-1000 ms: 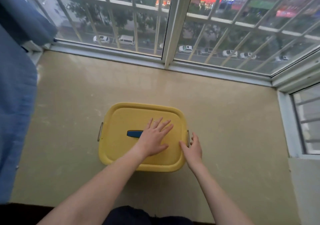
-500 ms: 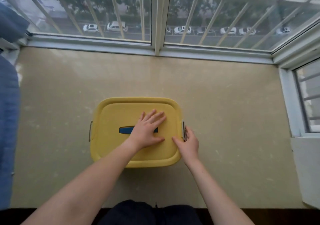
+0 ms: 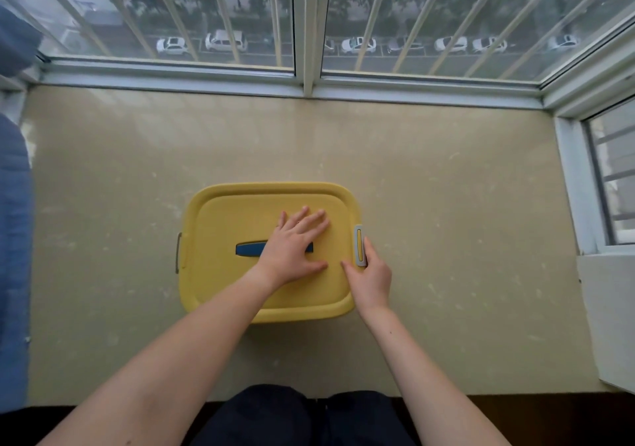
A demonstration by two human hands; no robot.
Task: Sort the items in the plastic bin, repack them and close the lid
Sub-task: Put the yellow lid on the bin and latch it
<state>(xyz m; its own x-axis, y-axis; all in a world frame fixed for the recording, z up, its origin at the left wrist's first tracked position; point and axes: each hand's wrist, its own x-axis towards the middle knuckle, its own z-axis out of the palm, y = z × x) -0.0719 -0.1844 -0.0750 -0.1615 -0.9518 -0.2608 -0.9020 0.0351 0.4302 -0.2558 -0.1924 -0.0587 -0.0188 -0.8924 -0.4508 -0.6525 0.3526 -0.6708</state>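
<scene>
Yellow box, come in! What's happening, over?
Left hand flat on lid. Right hand at right latch. Left latch untouched. Nothing blocking.

A beige ledge bears one lidded yellow plastic bin.

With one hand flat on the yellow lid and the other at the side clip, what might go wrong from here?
1. The right hand has fingers beside the right clip; they could get pinched.
2. The left hand presses the lid off-centre, so the far side may lift.
3. The left clip looks unfastened and may be forgotten.
</scene>
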